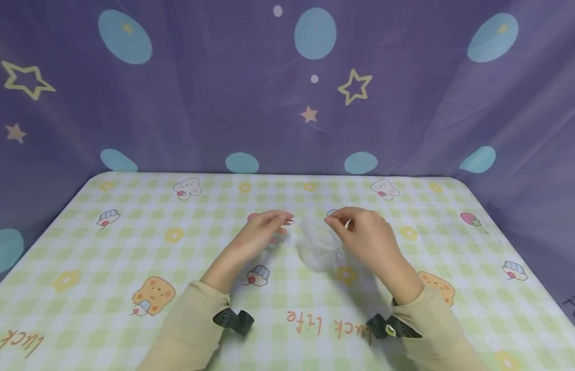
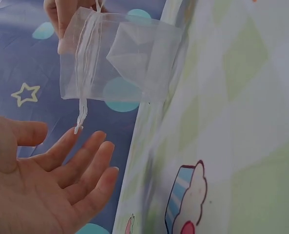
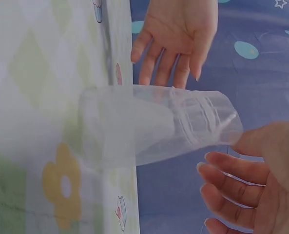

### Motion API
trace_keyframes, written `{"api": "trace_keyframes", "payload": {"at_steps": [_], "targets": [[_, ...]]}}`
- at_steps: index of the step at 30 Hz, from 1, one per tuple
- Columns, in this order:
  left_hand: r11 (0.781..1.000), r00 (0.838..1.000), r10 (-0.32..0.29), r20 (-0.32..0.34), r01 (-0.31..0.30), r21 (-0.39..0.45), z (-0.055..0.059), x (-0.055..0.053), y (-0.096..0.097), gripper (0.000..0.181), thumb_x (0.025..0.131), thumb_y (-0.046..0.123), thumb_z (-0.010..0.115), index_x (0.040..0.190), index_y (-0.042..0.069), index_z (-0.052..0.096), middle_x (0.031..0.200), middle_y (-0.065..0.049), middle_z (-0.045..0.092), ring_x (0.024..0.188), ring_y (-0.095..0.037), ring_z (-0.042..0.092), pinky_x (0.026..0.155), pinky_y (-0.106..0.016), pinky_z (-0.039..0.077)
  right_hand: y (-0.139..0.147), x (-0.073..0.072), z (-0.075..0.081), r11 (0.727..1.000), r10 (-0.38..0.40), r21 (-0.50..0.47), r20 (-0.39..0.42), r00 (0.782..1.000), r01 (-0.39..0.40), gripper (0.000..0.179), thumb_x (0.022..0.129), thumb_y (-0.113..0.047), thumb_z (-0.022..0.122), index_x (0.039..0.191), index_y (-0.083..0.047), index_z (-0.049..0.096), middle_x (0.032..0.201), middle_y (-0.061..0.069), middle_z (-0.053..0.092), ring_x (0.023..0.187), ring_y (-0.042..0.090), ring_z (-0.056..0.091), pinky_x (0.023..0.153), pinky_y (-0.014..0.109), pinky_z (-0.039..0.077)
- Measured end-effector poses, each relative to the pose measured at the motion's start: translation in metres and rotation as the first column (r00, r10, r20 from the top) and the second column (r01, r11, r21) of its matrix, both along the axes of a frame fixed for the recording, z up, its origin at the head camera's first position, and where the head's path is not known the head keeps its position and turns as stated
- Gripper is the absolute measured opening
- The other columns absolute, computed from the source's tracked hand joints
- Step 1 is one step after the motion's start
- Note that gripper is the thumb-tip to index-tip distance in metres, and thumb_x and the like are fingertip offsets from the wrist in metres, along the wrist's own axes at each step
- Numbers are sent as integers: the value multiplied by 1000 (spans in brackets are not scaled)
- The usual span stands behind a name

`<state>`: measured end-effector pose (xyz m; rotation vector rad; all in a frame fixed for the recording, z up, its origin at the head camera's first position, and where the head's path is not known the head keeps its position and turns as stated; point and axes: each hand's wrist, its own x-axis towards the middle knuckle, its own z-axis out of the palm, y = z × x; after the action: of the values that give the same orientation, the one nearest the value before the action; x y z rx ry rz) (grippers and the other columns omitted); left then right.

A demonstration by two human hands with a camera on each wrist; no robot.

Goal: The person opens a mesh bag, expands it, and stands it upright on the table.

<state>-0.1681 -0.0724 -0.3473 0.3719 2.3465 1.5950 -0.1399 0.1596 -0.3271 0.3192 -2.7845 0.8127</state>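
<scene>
A sheer white drawstring pouch hangs upright between the two hands, its lower end close over the tablecloth. At its upper edge my right hand pinches the thin fabric; in the right wrist view the thumb lies at the top corner and the other fingers fan out below. My left hand is palm up with fingers spread, and the end of the white drawstring dangles right at its index fingertip. Gathered cord channels cross the pouch near its mouth. A paler angular patch shows through the fabric.
A green-and-white checked cloth with printed cartoons covers the table. Behind its far edge hangs a purple curtain with stars and blue dots. Dark wrist cameras are strapped over both beige sleeves.
</scene>
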Motion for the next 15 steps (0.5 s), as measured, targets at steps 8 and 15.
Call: {"api": "trace_keyframes", "payload": {"at_steps": [8, 15], "targets": [[998, 995, 49, -83, -52, -35, 8, 7, -7, 40, 108, 27, 41, 136, 3, 57, 133, -12, 61, 119, -31, 58, 96, -49, 46, 16, 7, 8, 1000, 26, -8, -64, 998, -27, 20, 96, -30, 67, 106, -15, 77, 89, -6, 72, 76, 15, 61, 63, 35, 46], [969, 963, 50, -266, -112, -222, 19, 31, -30, 39, 107, 36, 44, 137, 17, 57, 134, -2, 60, 123, -23, 55, 102, -47, 41, 49, 20, 3, 995, 98, 8, -195, 976, -99, 14, 95, -15, 68, 108, -12, 75, 92, -4, 70, 80, 12, 61, 75, 41, 51]]}}
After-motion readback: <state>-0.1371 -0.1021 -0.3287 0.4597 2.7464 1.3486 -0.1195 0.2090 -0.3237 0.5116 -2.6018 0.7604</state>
